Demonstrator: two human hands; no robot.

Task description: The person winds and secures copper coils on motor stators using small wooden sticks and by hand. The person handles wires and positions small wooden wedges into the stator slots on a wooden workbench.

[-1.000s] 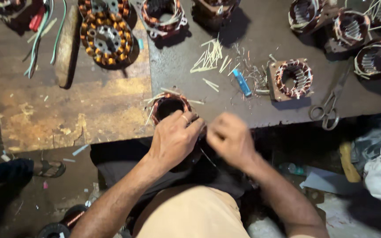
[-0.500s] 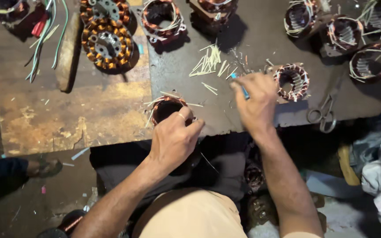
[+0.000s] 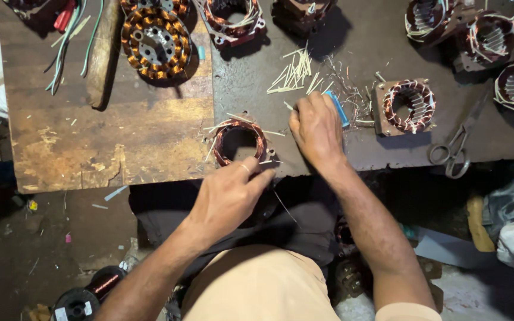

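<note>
Left hand [image 3: 228, 196] grips the near rim of a small copper-wound stator [image 3: 239, 142], fingers curled, at the workbench edge [image 3: 150, 178]. Right hand [image 3: 315, 131], fingers bunched, pinches among pale slivers [image 3: 295, 74] beside a blue tool [image 3: 339, 110]. Bare wood lies open leftward; a square stator [image 3: 408, 107] and scissors [image 3: 456, 145] crowd the right.

I saw a worn wooden bench top [image 3: 90, 148] across the upper left of the frame, scratched and stained, butting against a dark grey slab [image 3: 340, 53] that ran to the upper right. Below them, the floor [image 3: 43, 238] at lower left was dark and littered. Light fell brightest on the wood, and the lower edges lay in shadow
</note>
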